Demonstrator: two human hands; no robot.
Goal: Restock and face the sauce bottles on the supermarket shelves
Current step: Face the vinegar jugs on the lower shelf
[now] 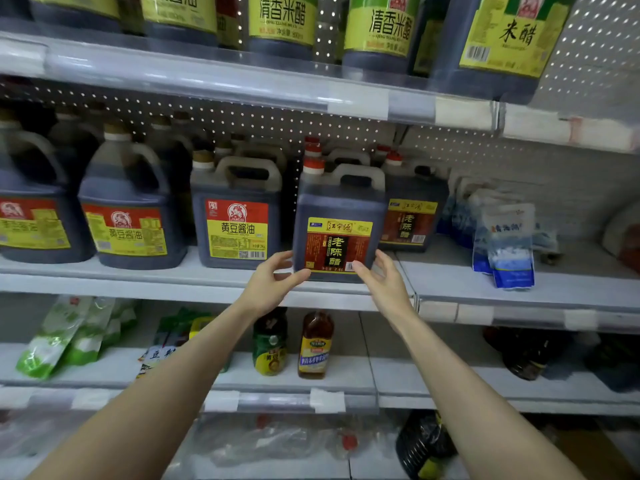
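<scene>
Vinegar jug (339,233) stands between left hand (273,282) and right hand (384,285), thumbs touching.

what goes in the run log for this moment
step: facing | item: dark plastic vinegar jug, red cap | on: grey shelf | left hand: touches lower-left corner | right hand: touches lower-right corner
</scene>
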